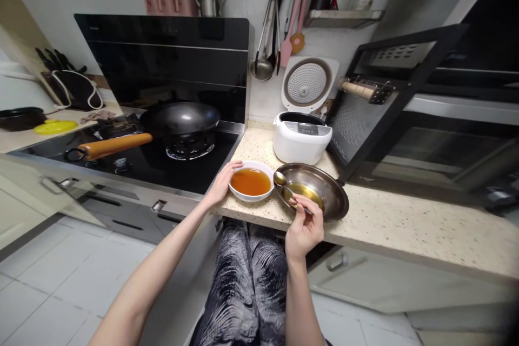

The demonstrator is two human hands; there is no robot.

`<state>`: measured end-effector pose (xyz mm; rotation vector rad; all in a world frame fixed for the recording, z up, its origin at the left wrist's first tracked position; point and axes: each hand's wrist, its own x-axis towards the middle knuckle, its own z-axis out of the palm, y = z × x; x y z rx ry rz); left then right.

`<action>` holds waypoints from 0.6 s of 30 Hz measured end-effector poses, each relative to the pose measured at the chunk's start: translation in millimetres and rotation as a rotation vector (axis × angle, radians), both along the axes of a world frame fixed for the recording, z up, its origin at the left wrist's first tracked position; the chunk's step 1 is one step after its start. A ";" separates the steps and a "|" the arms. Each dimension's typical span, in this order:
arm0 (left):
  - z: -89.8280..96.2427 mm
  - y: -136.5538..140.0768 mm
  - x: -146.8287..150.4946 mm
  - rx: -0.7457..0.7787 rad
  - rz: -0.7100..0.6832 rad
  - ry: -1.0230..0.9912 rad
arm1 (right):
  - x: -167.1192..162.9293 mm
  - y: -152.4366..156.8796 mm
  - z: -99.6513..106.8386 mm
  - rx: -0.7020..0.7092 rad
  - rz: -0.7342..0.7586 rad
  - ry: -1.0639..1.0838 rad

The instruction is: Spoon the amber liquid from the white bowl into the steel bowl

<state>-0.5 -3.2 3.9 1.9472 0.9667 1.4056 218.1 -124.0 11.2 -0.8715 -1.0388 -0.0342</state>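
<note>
My left hand (222, 183) steadies the left rim of a white bowl (259, 195), its fingers lying along the edge. Clear amber-brown liquid (250, 182) fills much of that bowl. In a pinch between thumb and fingers, my right hand (306, 224) holds a metal spoon (279, 178). The spoon's head is over the left rim of a steel basin (338, 203), close to the white bowl. Yellowish oil-like liquid (308, 194) lies in the basin's bottom. Whether the spoon carries any liquid, I cannot tell.
Behind the bowls stands a white rice cooker (302, 140) with its lid raised. Left of me, a black wok (182, 118) with a wooden handle (115, 146) sits on the gas stove. A dark oven (438, 151) occupies the right side. Utensils (275, 21) hang on the wall.
</note>
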 end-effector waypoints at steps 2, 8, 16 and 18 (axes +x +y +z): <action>0.6 -0.5 -0.3 -0.001 0.002 0.005 | 4.9 0.6 -2.1 -0.009 -0.035 -0.028; -1.1 1.4 -1.8 0.013 0.004 0.008 | 13.5 2.0 -5.1 0.004 -0.098 -0.150; -2.0 1.9 -1.6 0.012 0.012 0.017 | 17.8 2.6 -4.4 0.023 -0.109 -0.376; -2.0 1.9 -1.2 0.010 0.011 0.015 | 20.9 2.8 -5.5 0.027 -0.082 -0.443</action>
